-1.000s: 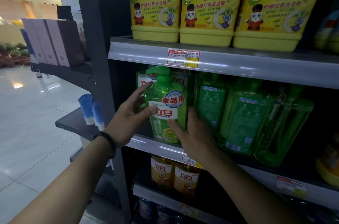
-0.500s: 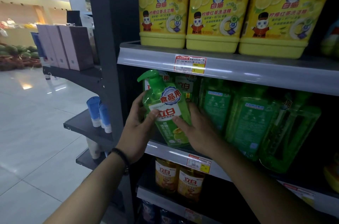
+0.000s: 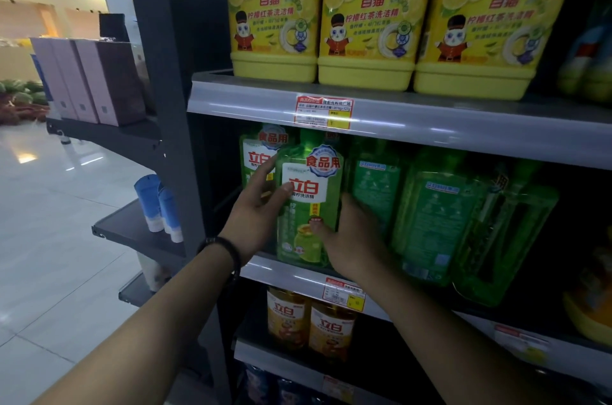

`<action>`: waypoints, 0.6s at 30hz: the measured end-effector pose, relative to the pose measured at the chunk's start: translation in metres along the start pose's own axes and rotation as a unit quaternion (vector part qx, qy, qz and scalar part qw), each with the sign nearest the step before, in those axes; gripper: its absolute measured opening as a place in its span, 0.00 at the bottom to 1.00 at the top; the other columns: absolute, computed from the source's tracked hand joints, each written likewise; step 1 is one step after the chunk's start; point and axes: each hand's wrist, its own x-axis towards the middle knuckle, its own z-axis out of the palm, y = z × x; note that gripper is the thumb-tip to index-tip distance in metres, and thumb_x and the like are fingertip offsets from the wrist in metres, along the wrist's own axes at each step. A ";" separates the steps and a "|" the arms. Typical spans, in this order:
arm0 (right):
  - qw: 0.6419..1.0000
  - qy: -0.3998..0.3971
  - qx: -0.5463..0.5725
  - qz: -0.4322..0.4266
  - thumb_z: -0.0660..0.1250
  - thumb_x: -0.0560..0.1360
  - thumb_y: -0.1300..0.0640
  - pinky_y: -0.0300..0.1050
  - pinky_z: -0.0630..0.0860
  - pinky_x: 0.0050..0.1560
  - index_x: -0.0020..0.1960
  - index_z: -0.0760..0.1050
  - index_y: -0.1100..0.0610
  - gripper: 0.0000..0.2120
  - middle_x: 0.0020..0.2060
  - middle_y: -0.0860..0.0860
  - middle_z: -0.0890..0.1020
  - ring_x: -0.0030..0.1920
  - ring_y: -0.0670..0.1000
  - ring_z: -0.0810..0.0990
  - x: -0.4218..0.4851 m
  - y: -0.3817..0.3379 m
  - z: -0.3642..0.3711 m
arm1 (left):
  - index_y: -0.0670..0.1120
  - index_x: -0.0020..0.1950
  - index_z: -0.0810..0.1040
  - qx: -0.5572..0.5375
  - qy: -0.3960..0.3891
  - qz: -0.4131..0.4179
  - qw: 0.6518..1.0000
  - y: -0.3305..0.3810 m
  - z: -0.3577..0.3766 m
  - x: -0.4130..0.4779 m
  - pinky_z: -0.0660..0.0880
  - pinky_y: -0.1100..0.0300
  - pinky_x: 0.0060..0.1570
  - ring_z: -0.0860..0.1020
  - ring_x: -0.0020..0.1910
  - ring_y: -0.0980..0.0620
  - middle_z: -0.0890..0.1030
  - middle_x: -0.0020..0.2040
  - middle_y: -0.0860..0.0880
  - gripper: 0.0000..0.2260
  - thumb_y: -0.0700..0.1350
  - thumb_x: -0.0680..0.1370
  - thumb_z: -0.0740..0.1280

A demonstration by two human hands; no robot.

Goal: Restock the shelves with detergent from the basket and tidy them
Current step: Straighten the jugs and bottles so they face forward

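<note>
A green detergent bottle (image 3: 309, 196) with a white label stands upright at the front of the middle shelf (image 3: 298, 277), its pump top hidden behind the rail of the shelf above. My left hand (image 3: 256, 217) presses its left side, thumb on the label. My right hand (image 3: 351, 239) grips its lower right side, thumb on the front. A second green bottle (image 3: 256, 157) stands behind it to the left. Several more green bottles (image 3: 430, 215) fill the shelf to the right, some turned back-outward and tilted.
Three big yellow detergent tubs (image 3: 366, 17) sit on the upper shelf (image 3: 430, 126). Two amber bottles (image 3: 309, 325) stand on the lower shelf. A dark upright post (image 3: 172, 106) edges the unit; side shelves hold pink boxes (image 3: 89, 83) and blue tubes (image 3: 159, 207). Tiled floor lies left.
The green bottle was tilted with its pump showing; it now stands upright, set further back under the upper shelf, both hands still on it. The view has come closer.
</note>
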 end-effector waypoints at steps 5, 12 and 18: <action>0.999 0.029 -0.006 0.016 0.75 0.79 0.46 0.53 0.84 0.48 0.61 0.67 0.54 0.22 0.58 0.56 0.83 0.54 0.58 0.84 -0.002 0.003 0.003 | 0.68 0.78 0.64 0.162 0.015 -0.004 0.987 -0.020 -0.001 -0.013 0.81 0.59 0.55 0.80 0.60 0.56 0.80 0.59 0.60 0.34 0.45 0.79 0.75; 0.997 0.069 -0.030 -0.012 0.75 0.79 0.57 0.47 0.79 0.47 0.60 0.70 0.57 0.16 0.57 0.56 0.81 0.58 0.57 0.82 0.001 0.008 0.004 | 0.51 0.74 0.73 0.215 0.114 0.011 0.970 -0.032 0.022 0.003 0.82 0.56 0.53 0.81 0.56 0.51 0.80 0.55 0.52 0.28 0.40 0.77 0.77; 0.996 0.043 -0.013 -0.078 0.68 0.81 0.62 0.50 0.80 0.62 0.80 0.66 0.56 0.28 0.67 0.55 0.73 0.63 0.55 0.79 -0.016 0.025 0.020 | 0.48 0.61 0.74 0.245 0.206 0.063 0.945 -0.060 0.042 0.006 0.78 0.52 0.52 0.79 0.52 0.49 0.80 0.55 0.45 0.23 0.38 0.71 0.80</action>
